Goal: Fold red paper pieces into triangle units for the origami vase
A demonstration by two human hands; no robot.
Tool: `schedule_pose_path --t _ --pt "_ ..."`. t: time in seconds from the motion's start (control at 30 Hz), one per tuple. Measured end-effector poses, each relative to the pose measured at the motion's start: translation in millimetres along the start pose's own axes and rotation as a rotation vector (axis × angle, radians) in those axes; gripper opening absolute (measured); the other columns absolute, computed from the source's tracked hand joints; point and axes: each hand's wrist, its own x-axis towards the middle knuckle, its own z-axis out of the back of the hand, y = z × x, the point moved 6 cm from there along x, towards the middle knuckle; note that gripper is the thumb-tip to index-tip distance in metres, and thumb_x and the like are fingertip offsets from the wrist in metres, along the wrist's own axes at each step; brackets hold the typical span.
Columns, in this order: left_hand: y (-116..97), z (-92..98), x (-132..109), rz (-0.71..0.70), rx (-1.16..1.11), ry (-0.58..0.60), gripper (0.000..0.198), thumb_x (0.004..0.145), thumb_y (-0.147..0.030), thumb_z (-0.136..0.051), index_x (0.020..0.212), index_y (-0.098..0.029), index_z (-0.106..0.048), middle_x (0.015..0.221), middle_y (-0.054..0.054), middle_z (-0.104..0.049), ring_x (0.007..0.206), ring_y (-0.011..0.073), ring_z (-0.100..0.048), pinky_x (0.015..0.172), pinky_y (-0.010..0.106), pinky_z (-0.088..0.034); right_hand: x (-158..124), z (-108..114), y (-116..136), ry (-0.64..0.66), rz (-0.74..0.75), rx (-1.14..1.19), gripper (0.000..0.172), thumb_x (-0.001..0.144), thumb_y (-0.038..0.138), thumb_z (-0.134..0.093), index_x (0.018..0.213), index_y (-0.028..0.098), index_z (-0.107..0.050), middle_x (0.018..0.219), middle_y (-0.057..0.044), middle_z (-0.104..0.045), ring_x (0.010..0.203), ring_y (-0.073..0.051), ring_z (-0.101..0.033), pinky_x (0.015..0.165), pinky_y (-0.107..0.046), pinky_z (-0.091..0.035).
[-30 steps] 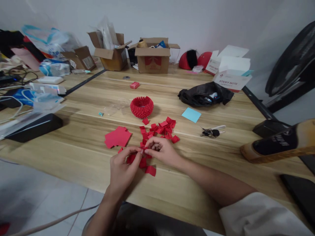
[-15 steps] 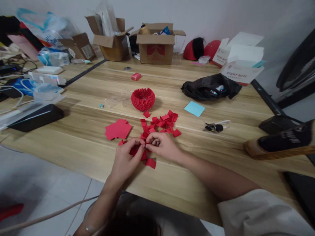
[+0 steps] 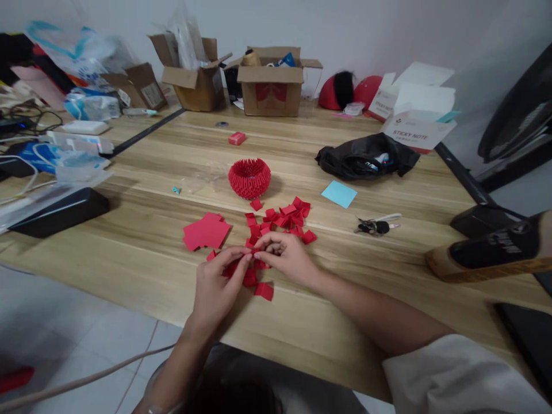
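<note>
My left hand (image 3: 219,280) and my right hand (image 3: 288,256) meet fingertip to fingertip, both pinching one small red paper piece (image 3: 255,251). Most of that piece is covered by my fingers. Under and around the hands lie loose folded red paper pieces (image 3: 264,291), with more of them scattered behind my right hand. A flat stack of red paper sheets (image 3: 207,231) rests to the left. Farther back stands a round red bowl of folded paper (image 3: 249,179), its rim spiky and its wall built from many small folded units.
A blue paper sheet (image 3: 340,194), keys (image 3: 373,226) and a black plastic bag (image 3: 366,156) lie to the right, near a bottle (image 3: 487,250). At the back stand cardboard boxes (image 3: 271,92) and a sticky note box (image 3: 420,126). A black case (image 3: 60,213) lies at left.
The red paper piece shows more clearly between my fingertips, which have shifted slightly. The whole view has tilted a little; the objects on the table stay in place.
</note>
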Motion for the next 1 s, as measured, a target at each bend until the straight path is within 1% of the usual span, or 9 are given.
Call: schedule_pose_path --t 0.2,0.3,0.4,0.53,0.73,0.8,0.9,1.0 --pt "1.6 0.9 0.6 -0.006 0.009 -0.017 0.012 0.086 -0.025 -0.062 0.094 -0.021 -0.069 0.085 0.000 -0.074 0.073 0.0131 -0.070 0.071 0.023 -0.057 1.7 1.7 -2.3 -0.024 -0.011 0.050 0.009 0.070 0.019 -0.071 0.076 0.015 -0.065 0.068 0.001 -0.064 0.058 -0.009 -0.056 0.056 -0.022 -0.044" --pt "0.6 1.6 0.6 -0.013 0.029 -0.028 0.014 0.086 -0.027 -0.061 0.097 -0.021 -0.067 0.089 0.001 -0.074 0.077 0.0141 -0.071 0.075 0.024 -0.057 2.3 1.6 -2.6 -0.019 -0.019 0.092 0.012 0.068 0.021 -0.075 0.072 0.015 -0.065 0.065 0.002 -0.063 0.055 -0.009 -0.055 0.054 -0.022 -0.043" --pt "-0.9 2.3 0.1 -0.033 0.030 -0.043 0.014 0.086 -0.026 -0.061 0.098 -0.020 -0.066 0.090 0.002 -0.074 0.080 0.0143 -0.071 0.076 0.024 -0.057 2.4 1.9 -1.3 -0.021 -0.003 0.122 0.011 0.069 0.019 -0.075 0.071 0.015 -0.066 0.063 0.002 -0.062 0.053 -0.007 -0.053 0.053 -0.021 -0.041" --pt "-3.0 3.0 -0.4 -0.063 0.020 -0.056 0.013 0.086 -0.024 -0.061 0.098 -0.020 -0.066 0.090 0.001 -0.074 0.079 0.0134 -0.071 0.074 0.023 -0.057 2.5 2.9 0.4 -0.032 0.026 0.146 0.010 0.068 0.018 -0.075 0.069 0.014 -0.066 0.062 0.002 -0.062 0.052 -0.007 -0.053 0.052 -0.020 -0.041" --pt "-7.4 4.3 0.4 -0.086 0.044 -0.070 0.012 0.086 -0.022 -0.061 0.096 -0.021 -0.068 0.087 -0.001 -0.075 0.073 0.0113 -0.070 0.069 0.019 -0.056 3.3 3.9 -1.3 -0.046 -0.010 0.131 0.018 0.065 0.024 -0.078 0.073 0.015 -0.065 0.066 0.001 -0.064 0.054 -0.008 -0.055 0.051 -0.020 -0.043" --pt "-8.4 4.6 0.6 -0.097 0.061 -0.072 0.012 0.085 -0.021 -0.062 0.094 -0.022 -0.070 0.085 -0.001 -0.075 0.072 0.0111 -0.070 0.069 0.019 -0.056 2.9 4.3 0.0 -0.051 0.006 0.118 0.018 0.066 0.024 -0.076 0.073 0.015 -0.063 0.066 0.001 -0.062 0.055 -0.008 -0.055 0.051 -0.019 -0.043" --pt "-7.7 5.1 0.4 -0.107 0.084 -0.082 0.012 0.085 -0.021 -0.063 0.093 -0.021 -0.071 0.086 -0.001 -0.075 0.074 0.0118 -0.070 0.071 0.020 -0.056 1.6 3.9 3.1 -0.044 0.058 0.100 0.013 0.070 0.020 -0.072 0.074 0.016 -0.061 0.067 0.002 -0.060 0.055 -0.008 -0.053 0.052 -0.020 -0.042" --pt "-3.7 4.6 0.1 -0.082 0.040 -0.082 0.013 0.085 -0.022 -0.063 0.095 -0.021 -0.070 0.088 0.000 -0.075 0.074 0.0123 -0.070 0.072 0.022 -0.057 -0.1 3.5 5.8 -0.038 0.123 0.076 0.007 0.073 0.016 -0.068 0.075 0.016 -0.061 0.069 0.002 -0.059 0.057 -0.008 -0.052 0.053 -0.020 -0.041"
